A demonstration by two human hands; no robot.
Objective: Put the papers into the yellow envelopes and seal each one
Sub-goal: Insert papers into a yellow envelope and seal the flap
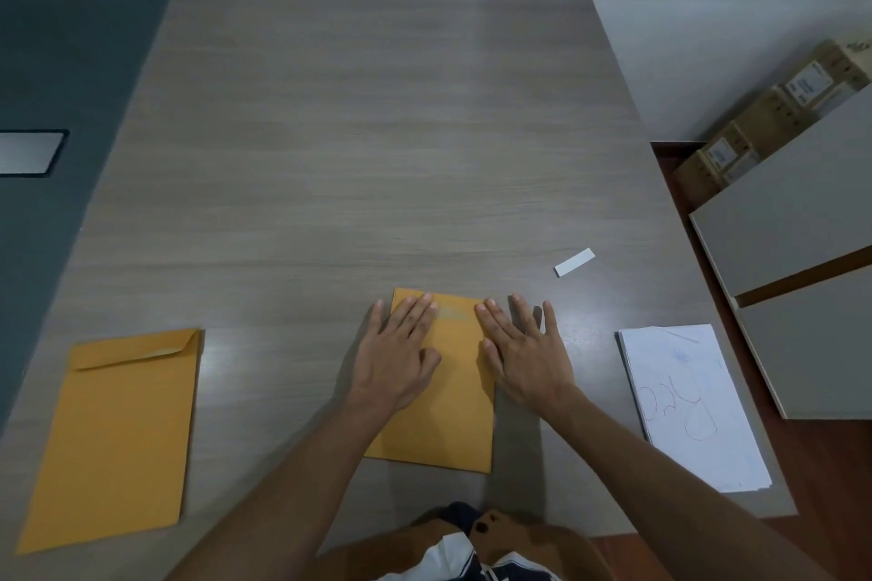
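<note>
A yellow envelope [455, 401] lies flat at the table's near middle with its flap folded down. My left hand [396, 354] rests flat on its upper left part, fingers spread. Pressing flat beside it, my right hand [521, 351] covers the envelope's upper right edge and the table. Neither hand holds anything. A second yellow envelope [118, 434] lies at the near left, its flap loosely folded over. A stack of white papers [693, 406] with red scribbles sits at the near right.
A small white strip [574, 262] lies on the grey wooden table [358, 146] beyond my right hand. White cabinets [792, 222] and cardboard boxes [774, 118] stand off the table's right side. A dark panel [56, 61] borders the left.
</note>
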